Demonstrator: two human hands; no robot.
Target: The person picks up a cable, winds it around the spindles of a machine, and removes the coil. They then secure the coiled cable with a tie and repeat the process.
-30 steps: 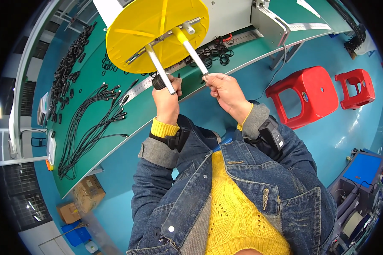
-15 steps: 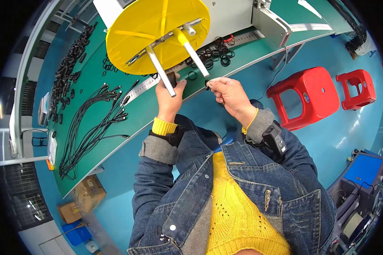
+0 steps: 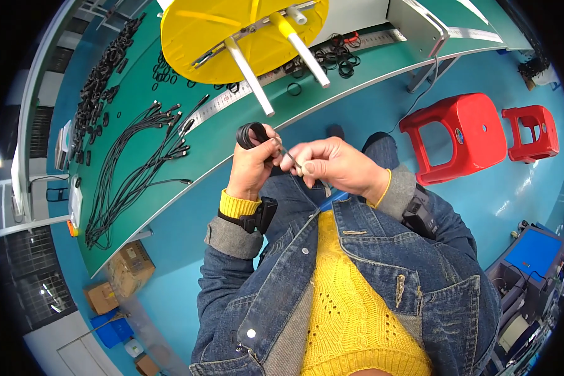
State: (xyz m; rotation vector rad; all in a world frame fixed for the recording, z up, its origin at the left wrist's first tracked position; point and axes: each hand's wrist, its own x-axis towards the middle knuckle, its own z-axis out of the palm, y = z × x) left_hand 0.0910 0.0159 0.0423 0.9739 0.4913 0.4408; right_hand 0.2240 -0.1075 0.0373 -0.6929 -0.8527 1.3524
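A small coil of black cable (image 3: 249,133) sits in my left hand (image 3: 252,166), whose fingers are wrapped round it just off the table's front edge. My right hand (image 3: 341,164) is closed in a pinch on a thin dark strand of the cable that runs across from the coil. Its very tip is hidden by my fingers. Beyond my hands stands a yellow disc (image 3: 200,37) with two pale rods, a left rod (image 3: 249,76) and a right rod (image 3: 307,56), pointing toward me. Neither hand touches the rods.
On the green table (image 3: 160,216) lie a bundle of black cables (image 3: 116,166), a steel ruler (image 3: 210,111), black rings (image 3: 341,57) and a pile of small black parts (image 3: 100,88). A red stool (image 3: 482,135) and a smaller one (image 3: 542,131) stand at the right.
Both hands have drawn back from the rods toward my body. The black coil now shows in my left hand, and my right hand has come close, pinching its strand.
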